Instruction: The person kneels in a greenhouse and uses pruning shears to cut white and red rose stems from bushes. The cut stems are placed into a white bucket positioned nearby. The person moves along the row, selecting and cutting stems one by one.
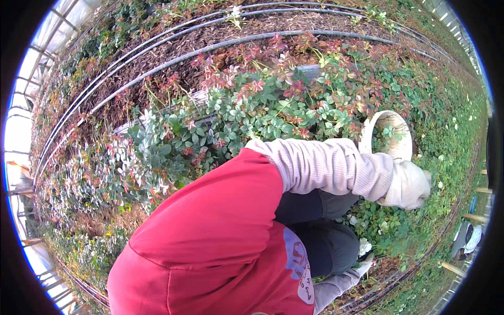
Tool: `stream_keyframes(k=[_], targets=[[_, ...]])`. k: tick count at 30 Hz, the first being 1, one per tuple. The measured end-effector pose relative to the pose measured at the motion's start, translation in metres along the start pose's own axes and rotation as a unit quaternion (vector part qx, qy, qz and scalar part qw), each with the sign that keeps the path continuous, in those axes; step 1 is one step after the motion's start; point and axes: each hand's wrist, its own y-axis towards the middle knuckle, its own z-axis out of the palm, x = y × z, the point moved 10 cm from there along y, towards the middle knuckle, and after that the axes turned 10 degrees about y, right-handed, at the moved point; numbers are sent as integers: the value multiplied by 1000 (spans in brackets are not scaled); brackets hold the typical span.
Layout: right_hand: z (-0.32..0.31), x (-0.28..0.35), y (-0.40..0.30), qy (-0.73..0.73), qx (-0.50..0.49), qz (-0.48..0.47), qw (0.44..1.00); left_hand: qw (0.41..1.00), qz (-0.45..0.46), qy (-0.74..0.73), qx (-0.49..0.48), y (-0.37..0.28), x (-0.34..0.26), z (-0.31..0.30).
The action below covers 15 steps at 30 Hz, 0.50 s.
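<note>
My left hand (409,187), in a pale glove, reaches into low green foliage beside a small white flower (440,184). Its fingers are bent and mostly hidden, so what they hold cannot be told. Just past my left forearm is a tilted white bucket (365,136) with leafy cuttings (388,132) inside. Lower in the view, my right hand (365,265), also in a pale glove, is close to a white rose (365,247). Something dark shows between that hand and the bloom, too small to name. My bent knees (340,246) are between the two arms.
Rose bushes (252,106) with green and reddish leaves grow along the bed. Grey irrigation pipes (236,40) cross the mulch (260,24) above. Dark lines (393,285) run along the ground near my right hand. Wooden stakes (453,269) stand at the right edge.
</note>
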Motion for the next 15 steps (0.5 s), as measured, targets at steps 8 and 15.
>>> stream_keyframes(k=[8,15], targets=[[7,16,-23,-76,-51,-38,995,921,-226,279,-152,-356,58,-226],[16,41,-53,-42,-7,-74,996,681,-538,495,-30,-632,38,-289]])
